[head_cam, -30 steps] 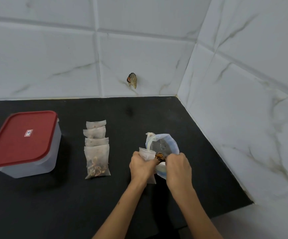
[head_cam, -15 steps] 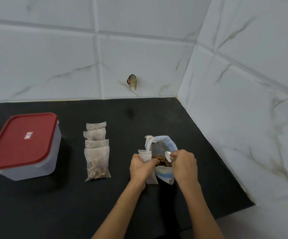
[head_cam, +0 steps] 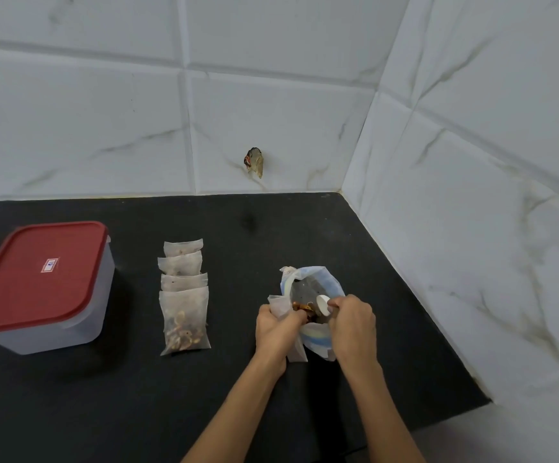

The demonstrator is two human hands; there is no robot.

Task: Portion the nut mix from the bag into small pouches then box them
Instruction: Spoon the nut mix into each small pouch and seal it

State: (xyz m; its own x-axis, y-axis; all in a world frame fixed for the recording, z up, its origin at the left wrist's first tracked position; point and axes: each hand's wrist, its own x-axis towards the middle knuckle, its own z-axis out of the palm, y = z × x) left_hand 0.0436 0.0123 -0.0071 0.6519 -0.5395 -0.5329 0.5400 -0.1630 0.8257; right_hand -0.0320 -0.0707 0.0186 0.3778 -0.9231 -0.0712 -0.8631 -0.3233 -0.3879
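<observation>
We see a black desk (head_cam: 204, 396) set into a corner of white marbled wall tiles (head_cam: 87, 121). The left hand (head_cam: 280, 329) is curled round a small translucent pouch (head_cam: 280, 304), gripping it upright, its open mouth just beside the rim of the nut-mix bag (head_cam: 318, 339). The bag stands open, white and blue, with dark and brown nuts (head_cam: 301, 307) visible at its near-left edge. The right hand (head_cam: 353, 324) grips the handle of a small white scoop (head_cam: 323, 304), whose bowl sits over the bag's mouth; we cannot tell whether it holds anything. To the left, well apart from the hands, four filled pouches (head_cam: 184, 295) lie in an overlapping row, the nearest one showing its nuts most clearly. Farther left stands a translucent box with a red lid (head_cam: 37, 279), lid on. A small brownish object (head_cam: 254, 162) clings to the back wall; we cannot identify it.
</observation>
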